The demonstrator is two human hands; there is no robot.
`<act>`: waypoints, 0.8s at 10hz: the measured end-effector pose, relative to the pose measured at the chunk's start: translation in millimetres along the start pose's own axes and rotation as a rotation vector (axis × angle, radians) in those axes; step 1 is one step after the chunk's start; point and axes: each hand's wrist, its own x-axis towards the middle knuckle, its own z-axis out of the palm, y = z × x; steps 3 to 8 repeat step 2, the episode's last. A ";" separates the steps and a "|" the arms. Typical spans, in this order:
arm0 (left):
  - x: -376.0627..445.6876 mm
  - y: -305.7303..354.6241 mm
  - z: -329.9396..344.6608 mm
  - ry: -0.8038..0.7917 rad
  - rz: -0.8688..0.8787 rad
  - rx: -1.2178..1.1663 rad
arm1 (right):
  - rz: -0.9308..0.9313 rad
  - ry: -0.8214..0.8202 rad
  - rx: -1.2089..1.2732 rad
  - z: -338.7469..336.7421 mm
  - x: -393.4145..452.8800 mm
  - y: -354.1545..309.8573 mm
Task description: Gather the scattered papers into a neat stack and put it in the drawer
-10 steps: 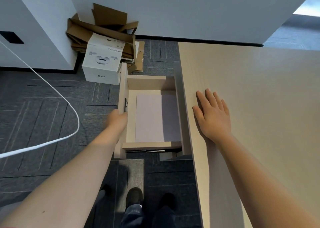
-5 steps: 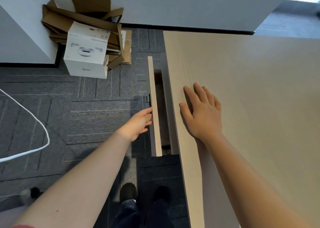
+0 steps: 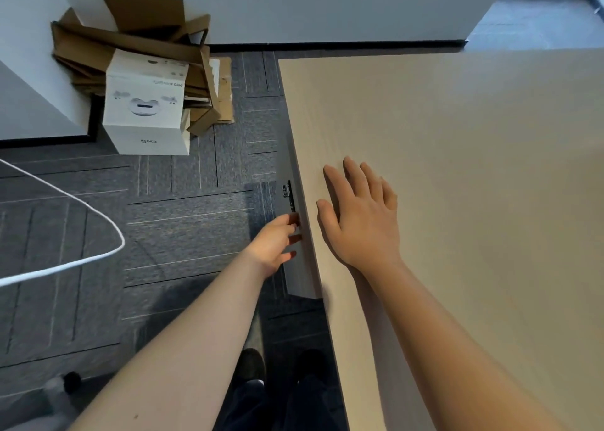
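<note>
1. The left hand (image 3: 276, 242) reaches to the drawer front (image 3: 295, 234) at about 9 o'clock of the desk edge, fingers extended and spread, fingertips touching the pale panel just below its dark handle (image 3: 289, 195); it grasps nothing.
2. The right hand (image 3: 359, 215) lies flat, palm down and fingers released, on the desk top (image 3: 474, 169) close to its left edge, at roughly 3 o'clock of the left hand, with nothing under or in it.
3. The drawer sits pushed in, its front showing only as a narrow strip beneath the desk's left edge; the interior is hidden, so the papers cannot be seen.
4. Both bare forearms run in from 6 o'clock, and the person's dark shoes (image 3: 251, 365) stand on the grey carpet (image 3: 163, 221) between them.
5. At 9 o'clock of the hands a white cable (image 3: 98, 218) loops across the carpet.
6. At 11 o'clock, well apart from the desk, a white product box (image 3: 147, 110) stands against a heap of flattened cardboard (image 3: 137, 28) in the corner by the white wall (image 3: 327, 2).
</note>
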 end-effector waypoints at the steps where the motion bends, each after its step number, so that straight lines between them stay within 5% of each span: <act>1: -2.5 3.0 -1.1 -0.015 -0.009 0.051 | -0.007 -0.003 0.023 -1.2 0.0 -2.2; 8: -15.8 9.4 -4.7 0.042 0.056 0.185 | 0.006 -0.028 0.077 -4.3 0.0 2.5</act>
